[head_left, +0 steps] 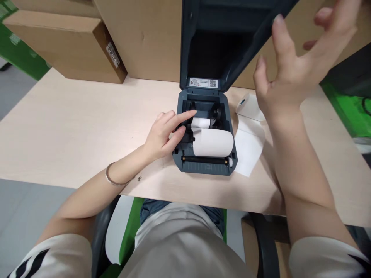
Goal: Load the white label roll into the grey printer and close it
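Opened printer (199,167) on the counter (87,127), white paper (213,143) curled inside. Clockwise from the raised lid (224,50) at twelve o'clock: right hand (298,71), spread beside the lid's edge, two o'clock; flat paper strip (249,150), four; left hand (162,134), extended inside, nine.

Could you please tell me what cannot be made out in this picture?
In the head view:
- Lid: its top is cut off by the upper edge.
- Right hand: partly cut off by the upper edge; whether it touches the lid is unclear.
- Machine: its left side is partly covered by the left hand.
- Label inside the lid: print too small.
- Box sticker: writing too small and blurred.
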Demonstrator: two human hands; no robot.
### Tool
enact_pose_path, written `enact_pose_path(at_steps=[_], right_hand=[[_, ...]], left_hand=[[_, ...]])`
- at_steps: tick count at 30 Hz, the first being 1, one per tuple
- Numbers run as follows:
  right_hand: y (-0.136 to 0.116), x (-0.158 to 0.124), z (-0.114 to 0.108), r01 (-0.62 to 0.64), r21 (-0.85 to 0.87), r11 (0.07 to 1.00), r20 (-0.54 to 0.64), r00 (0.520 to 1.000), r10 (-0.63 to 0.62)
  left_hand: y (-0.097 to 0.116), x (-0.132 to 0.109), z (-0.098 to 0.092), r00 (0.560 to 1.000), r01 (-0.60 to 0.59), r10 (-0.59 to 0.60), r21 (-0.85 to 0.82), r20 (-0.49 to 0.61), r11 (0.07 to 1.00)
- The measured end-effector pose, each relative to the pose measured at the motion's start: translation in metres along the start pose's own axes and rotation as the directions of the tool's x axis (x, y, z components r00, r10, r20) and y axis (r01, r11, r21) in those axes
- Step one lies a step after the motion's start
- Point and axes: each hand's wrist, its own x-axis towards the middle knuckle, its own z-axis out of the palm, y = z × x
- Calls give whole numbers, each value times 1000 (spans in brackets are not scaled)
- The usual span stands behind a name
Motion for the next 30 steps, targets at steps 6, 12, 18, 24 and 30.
enact_pose_path(at_steps=[6,12,18,24,30], right_hand=[[-6,-1,10,-2,-302,953,130,991,43],[-50,-2,-3,-54,-224,973,120,989,82],[-74,-21,4,344,351,871,402,785,-472],[-68,-34,16,202,488,849,483,748,-455],[-70,-34,18,233,408,883,518,737,-434]], left_hand=[[-7,-1,-1,995,-98,97,-29,-14,995],[-5,2,-4,993,-105,105,-11,55,994],[-4,3,-2,993,-40,41,-7,114,999],[-4,4,3,999,-24,27,-59,43,998],[-5,5,6,999,-51,51,-58,-4,997]])
